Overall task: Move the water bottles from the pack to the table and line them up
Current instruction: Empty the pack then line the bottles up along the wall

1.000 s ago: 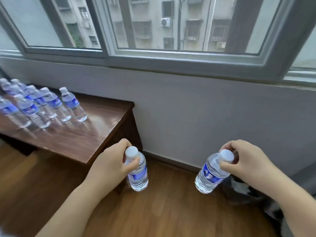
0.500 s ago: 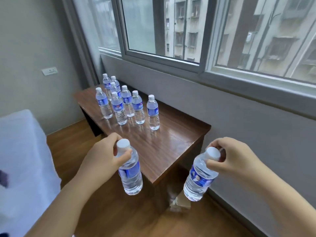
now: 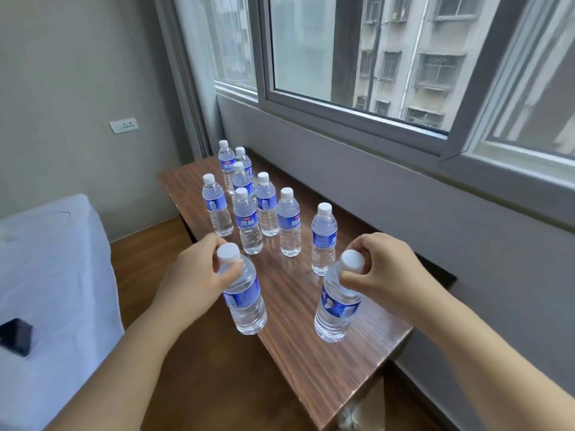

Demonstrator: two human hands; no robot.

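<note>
Both carried bottles have come forward since half a second ago and now hang over the near part of the counter (image 3: 298, 362) rather than short of its edge. Left hand (image 3: 189, 275) grasps the neck of one bottle (image 3: 244, 298), fingers curled just under its white cap; right hand (image 3: 384, 272) grasps the neck of the other bottle (image 3: 337, 306), which tilts slightly. I cannot tell whether either base touches the wood.

Eight more bottles (image 3: 287, 222) stand upright farther along the counter in two rough lines, all clear, filled with water, with blue labels and white caps. That makes ten in all.

Brown wood-grain covers the counter, which runs along a grey wall under a wide window (image 3: 357, 66). To the left is a bed with a white sheet (image 3: 53, 275), a dark object (image 3: 14, 335) lying on it. A wall socket (image 3: 123, 125) sits on the beige wall, and the floor (image 3: 199, 384) is wood.
</note>
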